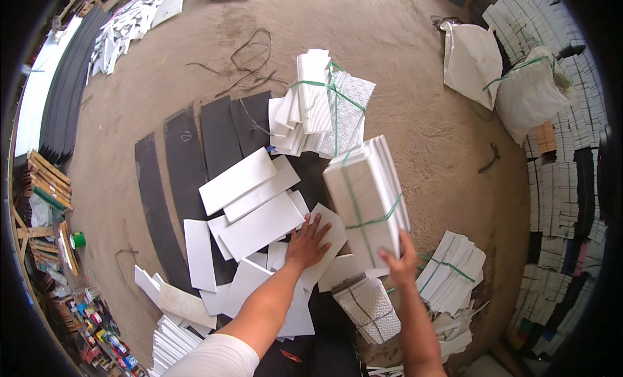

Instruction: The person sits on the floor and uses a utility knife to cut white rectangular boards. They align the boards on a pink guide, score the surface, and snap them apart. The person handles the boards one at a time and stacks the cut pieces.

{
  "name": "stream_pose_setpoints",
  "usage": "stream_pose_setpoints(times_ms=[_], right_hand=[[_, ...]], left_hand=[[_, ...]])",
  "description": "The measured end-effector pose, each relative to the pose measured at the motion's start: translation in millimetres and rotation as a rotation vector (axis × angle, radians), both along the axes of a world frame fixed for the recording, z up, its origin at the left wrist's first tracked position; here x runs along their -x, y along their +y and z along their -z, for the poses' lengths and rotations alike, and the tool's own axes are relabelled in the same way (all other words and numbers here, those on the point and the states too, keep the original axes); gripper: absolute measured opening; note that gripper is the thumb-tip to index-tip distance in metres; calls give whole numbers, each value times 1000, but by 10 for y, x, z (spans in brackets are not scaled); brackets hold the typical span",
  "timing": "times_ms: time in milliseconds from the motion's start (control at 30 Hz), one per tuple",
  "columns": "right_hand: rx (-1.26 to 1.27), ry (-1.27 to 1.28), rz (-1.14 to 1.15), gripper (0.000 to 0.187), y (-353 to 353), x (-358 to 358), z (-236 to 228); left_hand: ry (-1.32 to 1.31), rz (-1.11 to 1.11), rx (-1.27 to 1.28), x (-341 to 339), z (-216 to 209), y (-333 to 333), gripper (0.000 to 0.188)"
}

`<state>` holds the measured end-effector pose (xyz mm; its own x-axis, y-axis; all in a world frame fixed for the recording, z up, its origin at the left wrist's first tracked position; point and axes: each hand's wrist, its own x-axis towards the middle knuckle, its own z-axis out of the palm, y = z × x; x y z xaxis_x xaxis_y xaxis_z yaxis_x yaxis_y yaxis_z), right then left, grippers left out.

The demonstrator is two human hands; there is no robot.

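My right hand grips the lower edge of a thick bundle of white panels, tied crosswise with green strap and tilted. With fingers spread, my left hand lies over a loose white panel. Around it several smooth white panels overlap in a loose pile on dark strips. A small tied bundle of textured white pieces is just below my right hand. Beyond the held bundle lies another stack of white pieces bound with green strap.
Long black strips lie on the brown floor. At right are a strapped bundle, white sacks and tall stacks of white pieces. Wooden pieces and many small colourful items line the left. A dark cord lies farther off.
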<state>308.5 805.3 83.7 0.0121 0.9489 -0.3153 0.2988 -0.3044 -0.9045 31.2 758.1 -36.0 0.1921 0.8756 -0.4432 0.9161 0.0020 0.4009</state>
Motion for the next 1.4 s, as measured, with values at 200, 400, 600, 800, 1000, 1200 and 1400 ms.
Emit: stream_pose_setpoints(times_ms=[200,400,600,800,1000,1200,1400], right_hand=[[-253,-332,-419,67,-945,433,-653],[-325,-499,-1029,47,-1284,875,-395],[-158,-426,-436,39,44,1412,97],[-183,-89,-52,70,2071,1726,1025],[-81,-451,-127,74,2467,1988,1388],[-74,-38,10,43,2493,1660,1644],[-199,174,62,44,1253,1789,293]], left_hand=[[-664,-923,-550,545,-274,-1161,49],[-98,-699,-635,901,-1347,-1345,59],[245,-440,-99,633,-1043,-445,70],[287,-408,-26,557,-1022,-308,71],[288,-411,-1,616,-1003,-331,73],[256,-379,-35,547,-959,-251,72],[284,-423,-105,599,-895,-369,70]])
